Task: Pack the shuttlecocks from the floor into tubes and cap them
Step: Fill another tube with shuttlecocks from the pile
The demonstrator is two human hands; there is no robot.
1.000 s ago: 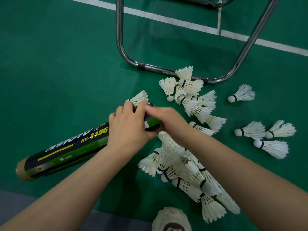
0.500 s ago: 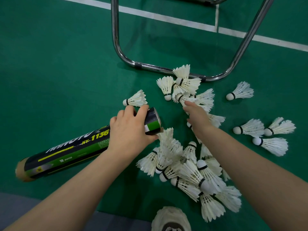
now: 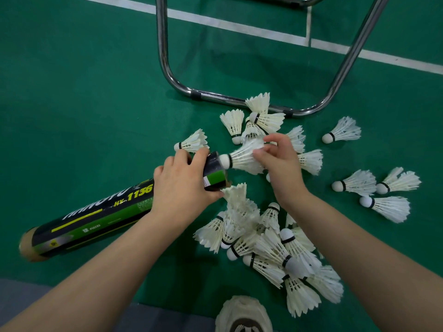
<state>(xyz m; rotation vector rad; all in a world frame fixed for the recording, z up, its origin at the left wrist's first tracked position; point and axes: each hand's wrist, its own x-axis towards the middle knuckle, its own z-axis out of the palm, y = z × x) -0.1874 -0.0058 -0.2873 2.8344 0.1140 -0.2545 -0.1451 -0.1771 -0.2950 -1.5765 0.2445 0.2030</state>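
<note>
A black and green shuttlecock tube (image 3: 96, 215) lies slanted on the green floor, its open end up and to the right. My left hand (image 3: 184, 185) grips the tube near that open end. My right hand (image 3: 278, 159) pinches a white shuttlecock (image 3: 242, 158) by its feathers, with the cork tip right at the tube's mouth. Several more white shuttlecocks lie in a pile (image 3: 271, 245) below my hands, and another cluster (image 3: 256, 121) sits just above them. One shuttlecock (image 3: 194, 142) lies beside my left fingers.
A chrome chair frame (image 3: 215, 98) bends across the floor just behind the upper cluster. Loose shuttlecocks (image 3: 374, 188) lie scattered at the right. A white shoe tip (image 3: 243, 312) shows at the bottom edge. White court lines (image 3: 239, 26) run across the top.
My right hand has picked a shuttlecock out of the upper cluster and brought it left to the tube's mouth. My left hand has kept its hold on the tube.
</note>
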